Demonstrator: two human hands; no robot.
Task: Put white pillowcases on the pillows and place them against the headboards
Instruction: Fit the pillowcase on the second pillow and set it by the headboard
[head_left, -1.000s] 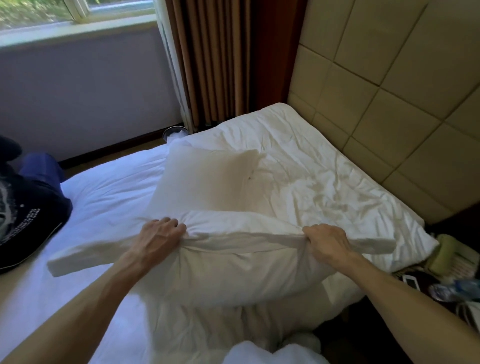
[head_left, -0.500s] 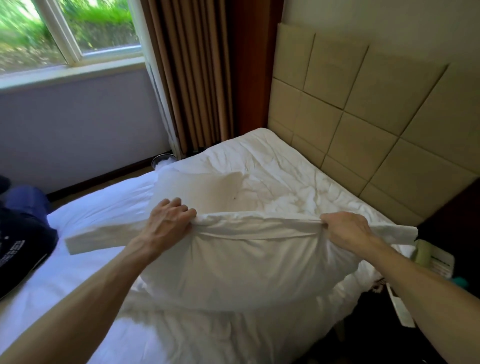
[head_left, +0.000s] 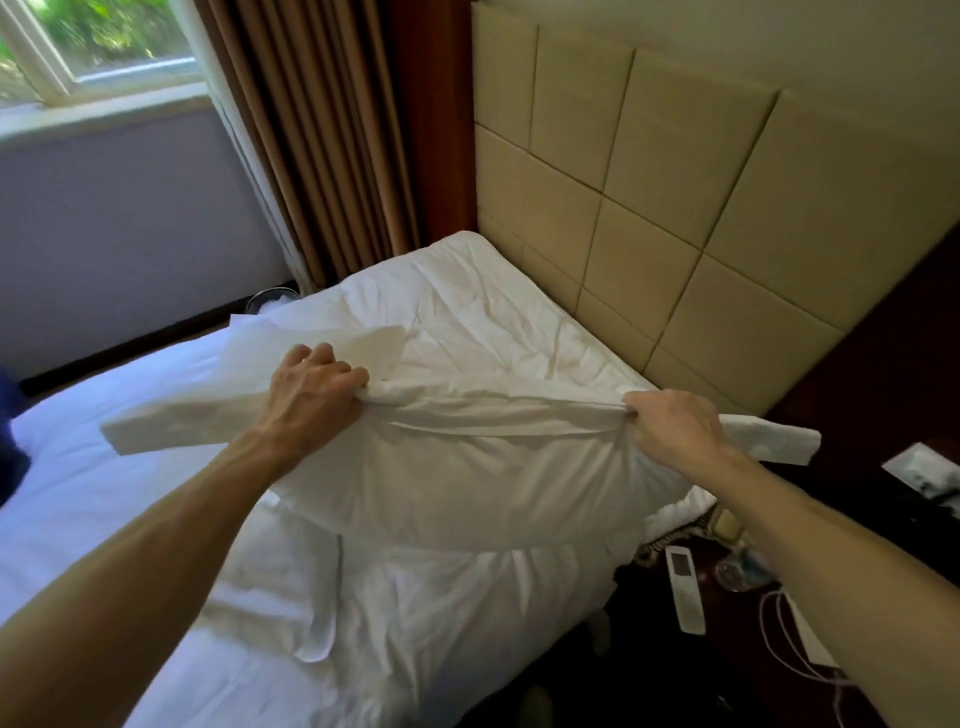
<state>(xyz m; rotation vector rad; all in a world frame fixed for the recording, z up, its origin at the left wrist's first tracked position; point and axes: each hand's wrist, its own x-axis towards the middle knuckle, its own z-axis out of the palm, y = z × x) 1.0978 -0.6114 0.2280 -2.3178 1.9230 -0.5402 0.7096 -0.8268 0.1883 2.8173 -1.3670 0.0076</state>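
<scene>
Left hand (head_left: 311, 395): fingers curled, gripping the top edge of the plump pillow in its white cloth case (head_left: 467, 488).
Right hand (head_left: 675, 431): clenched on the same edge.
Pillow: hangs between and below both hands, case flaps jutting outward past each, over the rumpled white bed (head_left: 493, 322).
Beige padded panelled headboard (head_left: 675, 208): beyond the right hand, apart from the pillow.
Hidden: right fingertips buried in cloth; pillow's underside unseen.

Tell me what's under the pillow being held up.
The pillow, gripped by the left hand and right hand, hangs over rumpled white bedding. The patch behind its lower edge is covered from view.
</scene>
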